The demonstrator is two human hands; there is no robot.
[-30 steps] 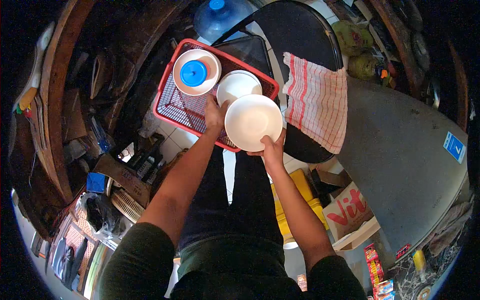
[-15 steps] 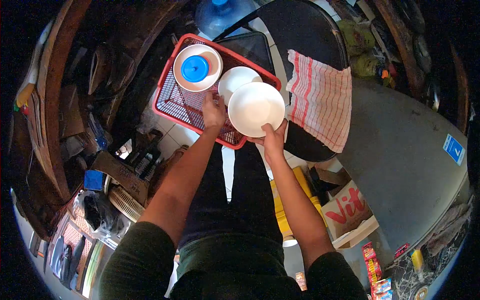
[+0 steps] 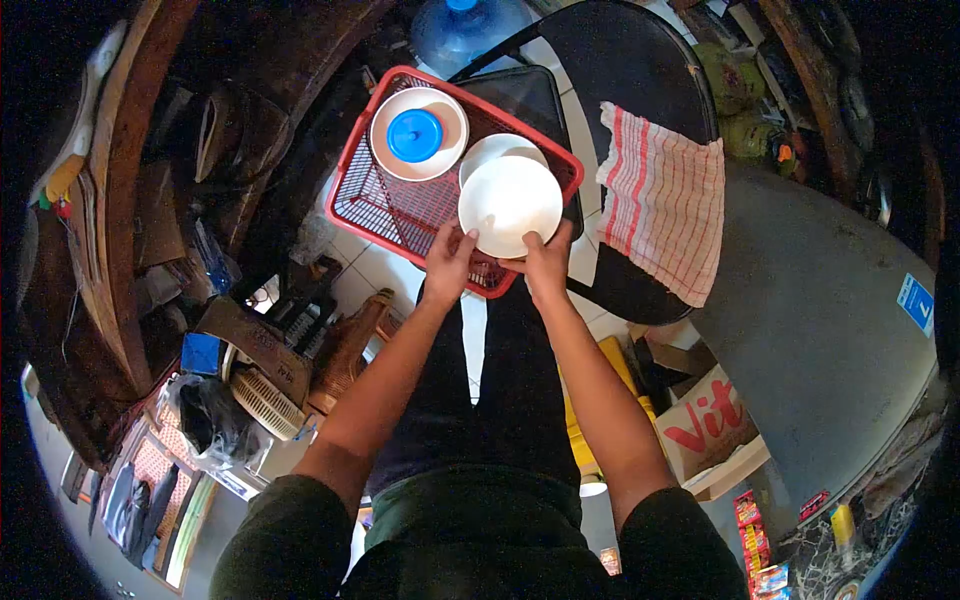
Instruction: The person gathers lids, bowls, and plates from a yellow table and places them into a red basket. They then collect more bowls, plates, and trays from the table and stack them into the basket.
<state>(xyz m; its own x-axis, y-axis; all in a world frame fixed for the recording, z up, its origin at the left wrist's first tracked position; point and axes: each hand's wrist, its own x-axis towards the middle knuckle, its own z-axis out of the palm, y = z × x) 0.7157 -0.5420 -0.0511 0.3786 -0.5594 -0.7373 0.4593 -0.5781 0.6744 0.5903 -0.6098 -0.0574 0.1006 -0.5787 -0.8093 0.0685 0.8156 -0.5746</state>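
Both hands grip a white bowl at its near rim, above the right part of a red plastic basket [image 3: 352,219]. My left hand [image 3: 449,262] pinches the left side of the white bowl [image 3: 511,205]. My right hand [image 3: 545,264] has its thumb on the rim and its fingers underneath. Partly hidden behind that bowl is another white bowl [image 3: 505,146] in the basket. At the basket's far left sits a third round bowl [image 3: 446,107], with a blue lid with a knob [image 3: 415,136] inside it.
A red-striped cloth [image 3: 664,200] hangs over a black chair [image 3: 625,50] right of the basket. A blue water jug [image 3: 465,35] stands beyond. At the right are a grey table [image 3: 810,330] and a "Vit" carton [image 3: 705,425].
My left hand has moved from inside the basket to the held bowl's rim. The bowl appears slightly smaller and tilted differently. The whole view has shifted a little.
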